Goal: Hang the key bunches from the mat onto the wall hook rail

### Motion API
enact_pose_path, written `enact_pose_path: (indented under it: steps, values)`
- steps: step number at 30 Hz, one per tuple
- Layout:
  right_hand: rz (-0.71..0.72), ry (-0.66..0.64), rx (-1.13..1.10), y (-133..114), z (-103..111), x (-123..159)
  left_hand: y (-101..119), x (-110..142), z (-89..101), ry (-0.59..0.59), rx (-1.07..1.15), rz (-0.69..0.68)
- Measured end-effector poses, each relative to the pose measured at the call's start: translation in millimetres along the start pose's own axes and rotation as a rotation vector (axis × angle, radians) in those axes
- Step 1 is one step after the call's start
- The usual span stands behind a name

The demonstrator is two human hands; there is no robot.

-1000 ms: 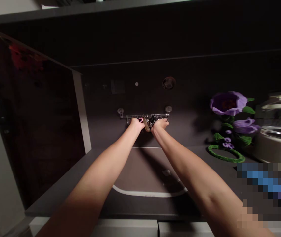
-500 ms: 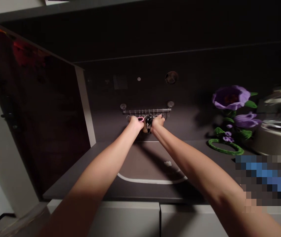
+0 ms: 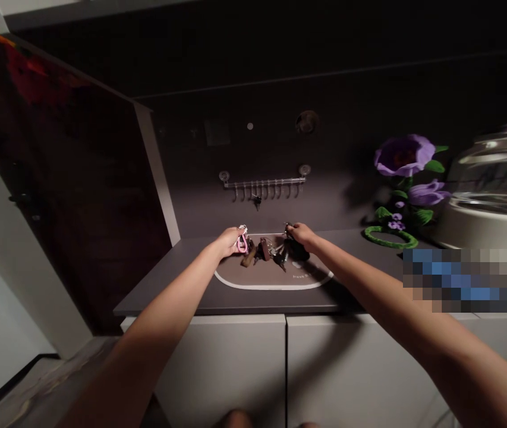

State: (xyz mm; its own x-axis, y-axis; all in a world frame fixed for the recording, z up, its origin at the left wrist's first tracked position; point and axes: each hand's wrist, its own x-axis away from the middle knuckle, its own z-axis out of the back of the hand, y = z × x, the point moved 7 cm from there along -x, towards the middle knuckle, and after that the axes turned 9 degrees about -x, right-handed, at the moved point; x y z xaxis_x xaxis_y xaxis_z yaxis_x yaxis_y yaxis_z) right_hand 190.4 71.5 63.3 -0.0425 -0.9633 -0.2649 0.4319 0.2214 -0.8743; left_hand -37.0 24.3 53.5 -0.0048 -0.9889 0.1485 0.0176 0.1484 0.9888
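Over the brown mat [image 3: 257, 280] on the counter, my left hand [image 3: 230, 241] pinches a bunch of keys by its metal ring and a pink carabiner [image 3: 241, 244]. My right hand [image 3: 303, 233] is closed on a second key bunch [image 3: 287, 228], whose lower part is dark and hard to make out. Between the hands is a cluster of keys [image 3: 279, 258] with a brown tag [image 3: 248, 258]; whether it lies on the mat or hangs just above it I cannot tell. On the wall, one dark key bunch [image 3: 257, 202] hangs from a clear hook rail [image 3: 265, 183].
Purple artificial flowers [image 3: 405, 156] with a green ring base [image 3: 390, 238] stand at the right. Beside them is a white appliance with a clear lid [image 3: 485, 229]. A dark shelf [image 3: 257, 41] overhangs the counter. White cabinet fronts [image 3: 221, 362] are below.
Both hands have come down from the hook rail to the mat, bringing keys, and have spread apart. The rail's hooks now show, with one key bunch on them. The view has tilted down.
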Motion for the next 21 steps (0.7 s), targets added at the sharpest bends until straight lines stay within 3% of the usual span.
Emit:
enact_pose_path:
  steps: [4, 8, 10, 12, 15, 21]
  values:
    - [-0.004, -0.055, 0.387, 1.9, 16.3, 9.7, 2.3, 0.6, 34.7, 0.22, -0.448, -0.211]
    - [-0.054, -0.033, 0.557, -6.0, 18.7, 10.3, 1.5, 0.2, 42.3, 0.252, -0.598, -0.392]
    - [-0.041, -0.005, 0.522, -20.1, 12.5, 5.9, -2.1, -1.0, 41.7, 0.25, -0.642, -0.434]
    - [0.061, -0.015, 0.411, -42.1, -2.1, -2.6, -6.0, -1.8, 41.3, 0.264, -0.68, -0.47]
    - [0.127, 0.087, 0.281, -68.7, -21.0, -21.6, -10.0, -0.1, 37.1, 0.256, -0.807, -0.56]
    - [0.066, 0.208, -0.025, -81.9, -67.1, -62.1, -18.5, 6.3, 24.7, 0.171, -1.21, -0.572]
